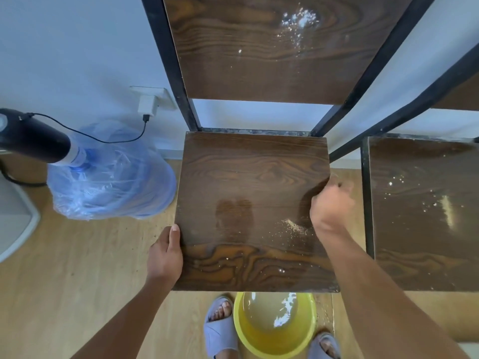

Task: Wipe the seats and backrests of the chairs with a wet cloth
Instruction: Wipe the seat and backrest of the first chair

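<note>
Wooden chair seat [248, 198] faces up, backrest [259, 47] away; hands grip sides.

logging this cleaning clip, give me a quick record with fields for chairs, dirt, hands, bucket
near chair seat: wood grain, crumbs front right, damp patch in the middle
near chair backrest: white powder upper right
second chair seat: on the right, white specks
left hand: gripping the seat's left edge
right hand: at the seat's right edge, blurred; no cloth visible
yellow basin: on the floor between the feet, holds water
</note>
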